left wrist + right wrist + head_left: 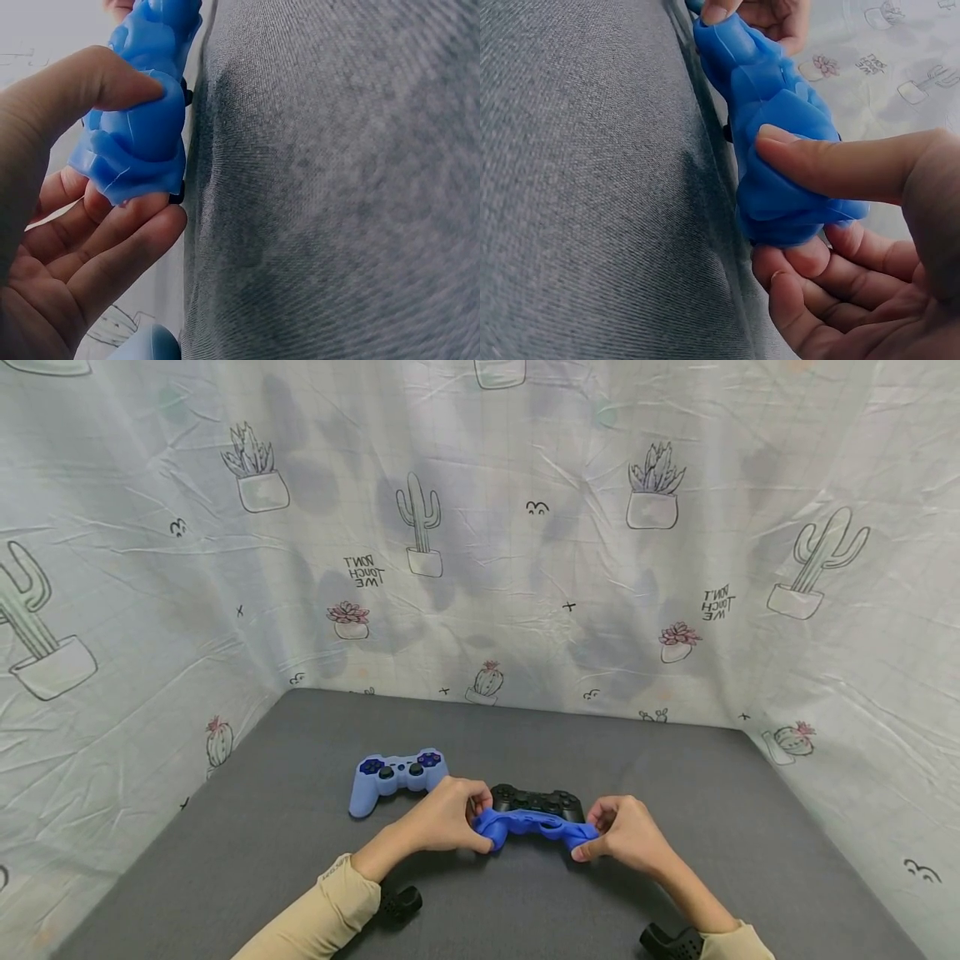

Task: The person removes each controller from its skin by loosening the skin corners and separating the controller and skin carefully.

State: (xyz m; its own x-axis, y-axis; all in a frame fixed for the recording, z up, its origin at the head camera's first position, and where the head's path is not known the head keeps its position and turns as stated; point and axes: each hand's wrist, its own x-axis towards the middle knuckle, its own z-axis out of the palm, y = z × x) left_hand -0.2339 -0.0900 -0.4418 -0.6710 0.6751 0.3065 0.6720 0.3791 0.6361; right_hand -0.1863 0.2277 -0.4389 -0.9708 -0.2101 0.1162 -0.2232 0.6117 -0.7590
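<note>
A black game controller [537,800] lies on the grey table, its near part covered by a bright blue silicone sleeve [528,821]. My left hand [452,817] pinches the sleeve's left end between thumb and fingers. On the other side my right hand [628,835] grips the right end the same way. In the left wrist view the thumb presses on the rounded blue grip [150,124], with the fingers beneath its folded edge. The right wrist view has the thumb across the bunched blue silicone [787,165] and fingertips under it. The controller's grips are hidden inside.
To the left, close to my left hand, lies a light blue controller [400,779] with dark buttons. The grey tabletop [517,902] meets a pale curtain [495,543] printed with cacti at the back and both sides.
</note>
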